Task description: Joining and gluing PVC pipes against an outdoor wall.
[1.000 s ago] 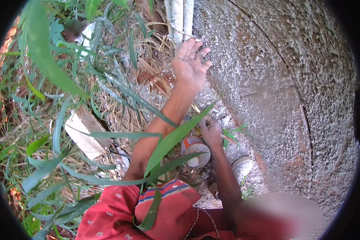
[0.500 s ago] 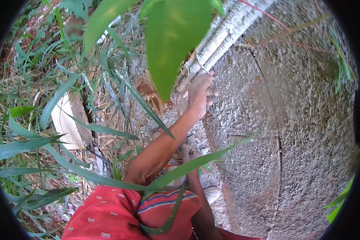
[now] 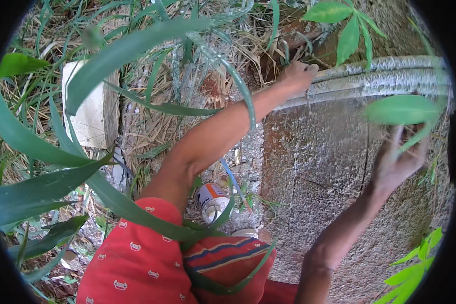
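My left hand is closed at the left end of a pair of pale, crusted pipe-like lengths, its fingers curled round that end. A thin wire or string hangs just below it. On the right, my right hand is raised over the rough grey concrete surface, near the lengths. Motion smears its fingers, and a green leaf partly covers them, so any contact or held thing is hidden.
A white can with an orange band lies by my knee, with a thin blue strip beside it. A pale board stands in dry grass at left. Long green blades cross the near view.
My right hand has gone from beside my left forearm out to the far right. The view has turned, so the pale lengths now run across the top right. My left hand stays at their end.
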Demonstrator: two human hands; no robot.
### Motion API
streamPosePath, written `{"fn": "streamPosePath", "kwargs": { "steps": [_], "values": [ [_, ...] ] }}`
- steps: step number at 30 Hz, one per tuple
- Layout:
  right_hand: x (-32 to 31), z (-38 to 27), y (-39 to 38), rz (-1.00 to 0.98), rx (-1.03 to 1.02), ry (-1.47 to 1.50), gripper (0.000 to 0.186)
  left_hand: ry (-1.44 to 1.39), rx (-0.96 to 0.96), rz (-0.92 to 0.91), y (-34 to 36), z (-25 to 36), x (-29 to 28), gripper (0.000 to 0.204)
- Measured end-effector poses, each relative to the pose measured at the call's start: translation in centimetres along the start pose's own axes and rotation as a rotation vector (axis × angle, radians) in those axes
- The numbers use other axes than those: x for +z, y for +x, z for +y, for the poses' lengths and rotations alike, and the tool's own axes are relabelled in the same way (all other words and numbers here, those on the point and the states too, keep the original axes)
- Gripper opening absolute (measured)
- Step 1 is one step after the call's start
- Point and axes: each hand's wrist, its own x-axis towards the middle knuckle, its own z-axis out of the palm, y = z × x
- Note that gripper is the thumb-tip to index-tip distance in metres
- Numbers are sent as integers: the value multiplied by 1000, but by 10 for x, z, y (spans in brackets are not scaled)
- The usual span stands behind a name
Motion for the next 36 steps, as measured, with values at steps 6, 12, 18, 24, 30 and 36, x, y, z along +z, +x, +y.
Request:
{"fn": "streamPosePath", "kwargs": {
  "steps": [6, 12, 18, 24, 30, 36],
  "values": [
    [-96, 39, 70, -355, -224, -543, 37, -126, 397, 65, 30, 2, 1, 21],
    [-87, 31, 64, -503, -472, -885, 34, -127, 411, -186, 29, -23, -20, 17],
    [-126, 31, 86, -785, -536, -984, 33, -473, 305, -415, 56, -38, 5, 16],
    [-125, 27, 89, -784, -516, -1039, 41, 88, 440, -392, 45, 9, -27, 24],
    [-112, 23, 76, -834, -483, -965, 42, 672, 477, -566, 50, 41, -24, 36],
    [-115, 6, 54, -911, -450, -843, 43, 1002, 711, -517, 49, 53, -21, 27]
  ]
}}
